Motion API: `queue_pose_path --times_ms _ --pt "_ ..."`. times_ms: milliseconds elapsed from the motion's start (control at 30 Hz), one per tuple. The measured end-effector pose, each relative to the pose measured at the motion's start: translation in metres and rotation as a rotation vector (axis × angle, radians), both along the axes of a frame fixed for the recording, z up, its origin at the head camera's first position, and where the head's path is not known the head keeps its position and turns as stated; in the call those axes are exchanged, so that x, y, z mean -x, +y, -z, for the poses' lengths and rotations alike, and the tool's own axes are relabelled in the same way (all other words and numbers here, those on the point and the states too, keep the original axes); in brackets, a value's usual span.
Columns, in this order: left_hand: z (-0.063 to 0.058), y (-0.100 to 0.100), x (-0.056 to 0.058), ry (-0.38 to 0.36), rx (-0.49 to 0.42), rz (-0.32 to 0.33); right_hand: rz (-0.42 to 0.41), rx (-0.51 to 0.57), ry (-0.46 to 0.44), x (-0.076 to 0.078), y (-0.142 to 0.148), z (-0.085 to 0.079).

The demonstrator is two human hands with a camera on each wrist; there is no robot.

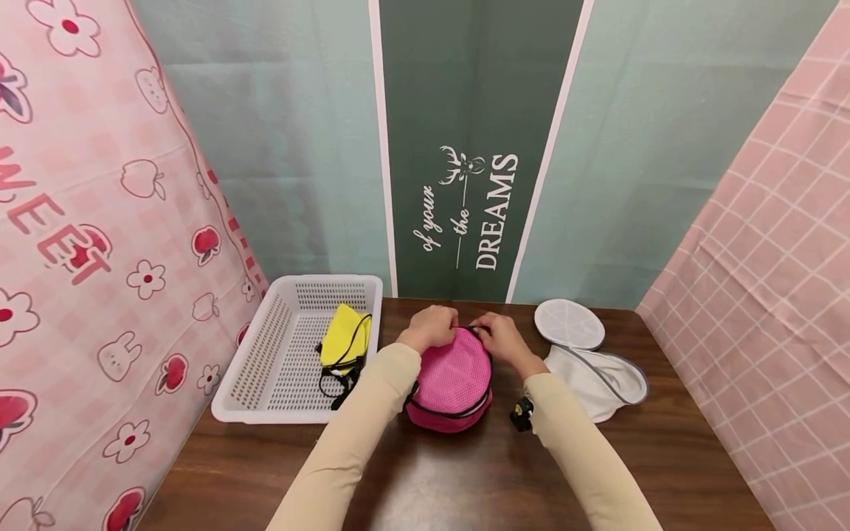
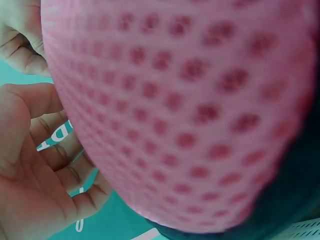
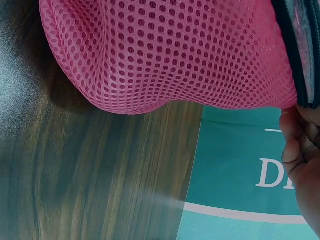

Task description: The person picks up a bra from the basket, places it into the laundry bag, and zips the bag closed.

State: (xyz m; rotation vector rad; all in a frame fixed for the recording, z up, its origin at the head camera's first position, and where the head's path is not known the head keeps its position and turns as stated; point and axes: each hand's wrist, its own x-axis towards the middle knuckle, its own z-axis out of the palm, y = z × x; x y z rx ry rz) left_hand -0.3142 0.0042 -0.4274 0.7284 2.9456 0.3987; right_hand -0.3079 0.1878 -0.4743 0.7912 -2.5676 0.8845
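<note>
A round pink mesh laundry bag (image 1: 458,372) with black trim stands on the table between both hands, its upper face tilted toward me. My left hand (image 1: 433,327) grips its far edge on the left; in the left wrist view, the fingers of that hand (image 2: 37,170) curl at the mesh. On the far right of the rim, my right hand (image 1: 502,338) pinches the black edging. Close to the zip band, the right wrist view shows the curled fingers of my right hand (image 3: 305,147). Part of the bag's left side is hidden behind my left forearm.
At the left a white perforated basket (image 1: 229,391) holds a yellow cloth item (image 1: 345,335) with black cords. Right of the bag lies a white cloth bag (image 1: 584,380) with grey trim and a round lid (image 1: 569,324). Curtains border the wooden table (image 1: 425,487).
</note>
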Motion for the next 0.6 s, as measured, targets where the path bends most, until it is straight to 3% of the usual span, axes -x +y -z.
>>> queue_pose_path --times_ms 200,600 --pt "0.0051 -0.0014 -0.0028 0.042 0.031 0.022 0.003 0.002 -0.022 -0.0006 0.0 0.0021" --pt "0.0092 -0.0099 -0.0008 0.062 -0.006 0.02 -0.039 -0.013 -0.005 0.0004 -0.0032 0.0009"
